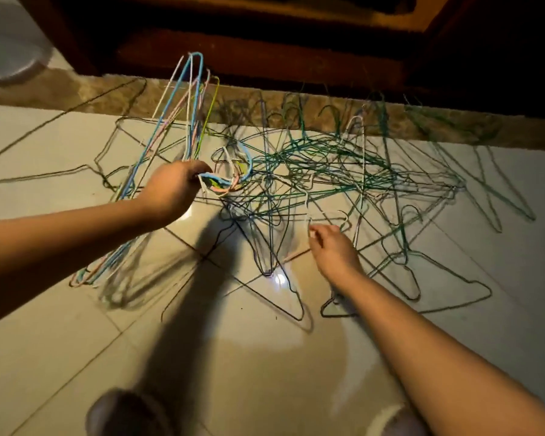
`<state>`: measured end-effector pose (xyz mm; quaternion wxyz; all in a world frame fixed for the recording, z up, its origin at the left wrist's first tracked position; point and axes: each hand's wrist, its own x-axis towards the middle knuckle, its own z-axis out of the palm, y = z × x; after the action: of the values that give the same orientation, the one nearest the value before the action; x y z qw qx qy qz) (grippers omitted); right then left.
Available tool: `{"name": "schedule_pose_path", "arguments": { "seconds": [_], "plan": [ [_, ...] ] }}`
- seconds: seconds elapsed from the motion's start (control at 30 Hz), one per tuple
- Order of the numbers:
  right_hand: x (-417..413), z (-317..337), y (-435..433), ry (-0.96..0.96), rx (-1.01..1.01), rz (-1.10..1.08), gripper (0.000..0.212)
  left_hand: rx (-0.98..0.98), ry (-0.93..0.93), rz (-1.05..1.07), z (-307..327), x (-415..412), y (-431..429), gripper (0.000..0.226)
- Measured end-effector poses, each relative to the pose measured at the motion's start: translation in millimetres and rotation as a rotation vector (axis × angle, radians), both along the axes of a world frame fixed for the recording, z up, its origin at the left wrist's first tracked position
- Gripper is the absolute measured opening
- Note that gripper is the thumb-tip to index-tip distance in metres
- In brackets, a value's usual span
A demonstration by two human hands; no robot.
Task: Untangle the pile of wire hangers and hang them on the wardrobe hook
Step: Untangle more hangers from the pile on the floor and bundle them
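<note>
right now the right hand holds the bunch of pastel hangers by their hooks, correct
No: it is the left hand that holds the bunch of pastel hangers by their hooks, as the head view shows.

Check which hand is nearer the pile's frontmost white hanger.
Right. The right hand has fingertips at the white hanger; the left hand is off to its left, gripping the pastel hanger bundle.

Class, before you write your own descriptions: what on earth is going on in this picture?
A person is sorting wire hangers on a tiled floor. The left hand grips a bunch of pastel hangers by their hooks. The right hand reaches into the tangled green pile, fingertips at a white hanger; whether it grips is unclear.
</note>
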<state>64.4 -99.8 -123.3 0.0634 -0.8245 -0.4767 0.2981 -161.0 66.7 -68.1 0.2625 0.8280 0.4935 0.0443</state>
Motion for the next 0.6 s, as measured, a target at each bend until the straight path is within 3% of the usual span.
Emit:
{"name": "schedule_pose_path", "arguments": {
  "seconds": [0.17,0.33,0.47,0.6],
  "plan": [
    [30.6,-12.4,21.3,-0.179,-0.130,0.282,0.055,-0.006,0.076,0.070,13.7,-12.6,-34.8,0.034],
    [34.5,-9.6,27.3,-0.324,-0.244,0.415,0.032,-0.073,0.129,0.142,2.1,-5.4,-68.3,0.025],
    [31.3,-16.2,14.2,-0.155,-0.228,0.427,0.024,-0.128,0.133,0.312,-16.9,-0.2,-78.1,0.028],
    [33.5,-23.8,-0.2,-0.070,-0.147,0.370,0.026,-0.128,0.016,0.502,-31.5,-3.2,-87.3,0.030]
  ]
}}
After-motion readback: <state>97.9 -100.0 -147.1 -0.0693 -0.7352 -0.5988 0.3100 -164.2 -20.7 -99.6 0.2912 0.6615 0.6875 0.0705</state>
